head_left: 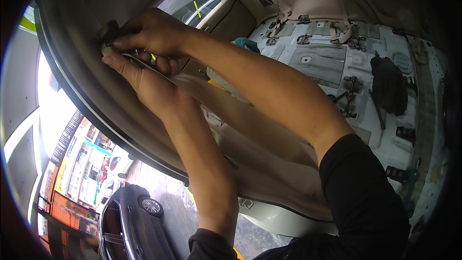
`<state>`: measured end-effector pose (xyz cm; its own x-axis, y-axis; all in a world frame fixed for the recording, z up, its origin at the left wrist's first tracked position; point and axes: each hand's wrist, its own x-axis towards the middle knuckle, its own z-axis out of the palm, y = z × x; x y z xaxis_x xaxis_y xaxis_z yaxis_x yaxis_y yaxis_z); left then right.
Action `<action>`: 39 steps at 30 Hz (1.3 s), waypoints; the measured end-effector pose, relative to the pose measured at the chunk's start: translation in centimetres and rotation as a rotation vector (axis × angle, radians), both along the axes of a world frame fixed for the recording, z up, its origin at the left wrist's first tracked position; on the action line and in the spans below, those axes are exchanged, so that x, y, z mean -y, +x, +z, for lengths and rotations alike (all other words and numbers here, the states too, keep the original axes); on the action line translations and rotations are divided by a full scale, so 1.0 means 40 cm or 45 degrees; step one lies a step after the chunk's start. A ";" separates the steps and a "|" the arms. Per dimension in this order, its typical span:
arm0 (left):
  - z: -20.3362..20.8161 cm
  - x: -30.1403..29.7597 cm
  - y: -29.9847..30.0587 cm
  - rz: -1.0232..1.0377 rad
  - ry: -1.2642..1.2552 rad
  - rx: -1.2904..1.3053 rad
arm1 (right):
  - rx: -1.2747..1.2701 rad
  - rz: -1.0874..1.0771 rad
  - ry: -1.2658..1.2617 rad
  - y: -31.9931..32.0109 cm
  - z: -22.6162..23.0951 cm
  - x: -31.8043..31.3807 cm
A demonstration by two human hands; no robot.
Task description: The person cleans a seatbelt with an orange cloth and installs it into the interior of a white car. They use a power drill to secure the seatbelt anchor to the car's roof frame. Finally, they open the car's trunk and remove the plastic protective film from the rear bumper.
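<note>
Both hands meet at the upper left, against the beige interior trim [113,94] of a car. My left hand [151,84] is closed round the narrow upper end of a long beige trim panel [226,98], its thumb pointing up along the edge. Just above it, my right hand [156,36] is closed, thumb and finger pinching a small dark fitting [109,30] at the trim. The other fingers of that hand are curled below. What lies between the two hands is partly hidden, and the fitting's exact kind cannot be made out.
A stripped metal floor [308,60] with brackets lies at the right, bearing a dark cloth [389,84] and a bar-like tool [377,108]. Seat belts [339,33] hang behind it. A dark rubber seal [130,147] edges the opening at left. Outside stands a dark car [132,221].
</note>
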<state>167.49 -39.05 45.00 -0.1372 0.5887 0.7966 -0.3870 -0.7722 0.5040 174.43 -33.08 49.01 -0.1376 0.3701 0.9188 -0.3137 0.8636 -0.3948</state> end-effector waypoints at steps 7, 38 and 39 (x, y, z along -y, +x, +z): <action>-0.003 0.013 0.009 0.060 -0.080 0.038 | 0.074 -0.039 -0.079 0.005 0.007 0.011; 0.006 -0.019 -0.013 -0.248 0.070 0.197 | 0.104 -0.100 -0.201 0.015 0.020 0.081; 0.010 -0.019 -0.011 -0.238 0.068 0.200 | 0.087 -0.070 -0.206 0.016 0.018 0.077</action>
